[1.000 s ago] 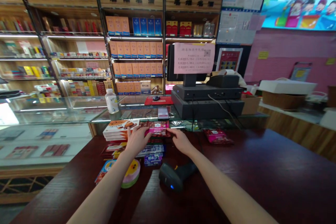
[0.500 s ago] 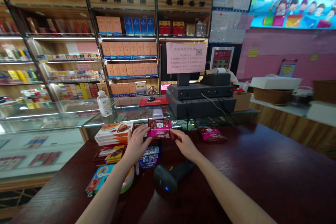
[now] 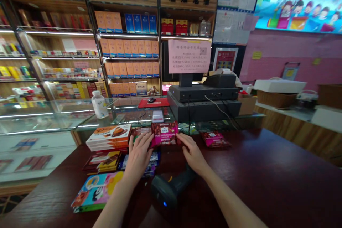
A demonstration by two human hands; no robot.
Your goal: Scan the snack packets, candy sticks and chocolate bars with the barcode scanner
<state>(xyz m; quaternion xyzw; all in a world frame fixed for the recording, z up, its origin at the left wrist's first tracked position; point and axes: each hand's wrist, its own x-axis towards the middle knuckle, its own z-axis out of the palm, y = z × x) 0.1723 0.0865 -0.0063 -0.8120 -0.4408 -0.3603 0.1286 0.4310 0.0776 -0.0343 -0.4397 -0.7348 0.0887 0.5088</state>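
A pink and brown packet of whole hazelnut dark chocolate (image 3: 165, 134) lies between my hands near the back of the dark wooden counter. The fingertips of my left hand (image 3: 140, 151) press at its left edge, while the other fingers extend over another chocolate packet (image 3: 137, 131). At the right edge, my right hand (image 3: 194, 154) grips with fingers bent together. Left of my left hand are stacked white and orange Dove boxes (image 3: 109, 136), red and yellow chocolate bars (image 3: 107, 160), blue-purple packets (image 3: 153, 162) and a colourful flat pack (image 3: 97, 190). A black barcode scanner (image 3: 167, 190) rests between my forearms.
Another pink chocolate packet (image 3: 214, 139) lies farther right on the counter (image 3: 267, 178). Behind are a glass display case, a white bottle (image 3: 99, 105), a mouse on a red mat (image 3: 154, 102), and a black cash register (image 3: 203, 99) carrying a pink sign.
The view has shifted slightly, and the near items on the left appear farther left. Both hands stay at the packet's edges; my left hand uncovers more of the colourful flat pack.
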